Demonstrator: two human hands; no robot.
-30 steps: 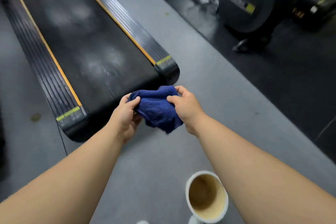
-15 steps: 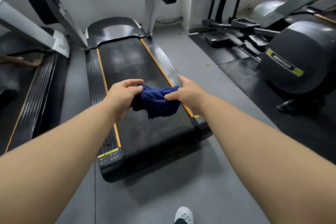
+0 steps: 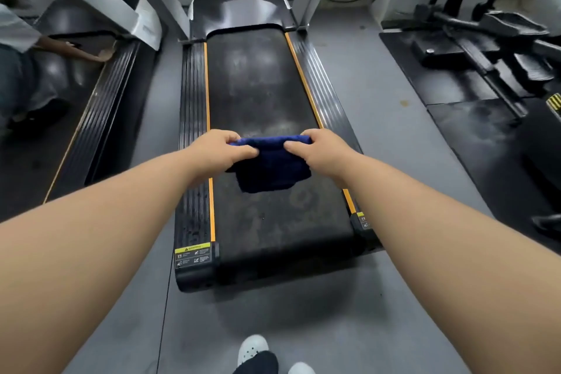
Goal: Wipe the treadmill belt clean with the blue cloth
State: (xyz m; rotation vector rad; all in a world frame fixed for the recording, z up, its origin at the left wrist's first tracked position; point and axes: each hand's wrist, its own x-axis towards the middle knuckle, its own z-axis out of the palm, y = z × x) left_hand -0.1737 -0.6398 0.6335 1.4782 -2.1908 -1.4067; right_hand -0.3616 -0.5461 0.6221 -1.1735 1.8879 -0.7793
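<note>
Item one: dark blue terry cloth (image 3: 273, 165), folded, centre of frame, held stretched between my two hands above the lower half of the black, dust-smudged treadmill belt (image 3: 261, 88); its lower edge hangs free, and I cannot tell whether it touches the belt. My left hand (image 3: 217, 150) pinches the cloth's left top edge, thumb and fingers curled round it. My right hand (image 3: 323, 152) grips the right top edge likewise. Orange trim strips (image 3: 208, 106) and ribbed black side rails (image 3: 191, 118) flank the belt. A yellow warning label (image 3: 192, 249) sits at lower left of the deck. Grey floor (image 3: 379, 94) surrounds. White shoe (image 3: 252, 346), bottom centre. Second treadmill (image 3: 100, 118), left; black exercise machine (image 3: 473, 48), upper right.
</note>
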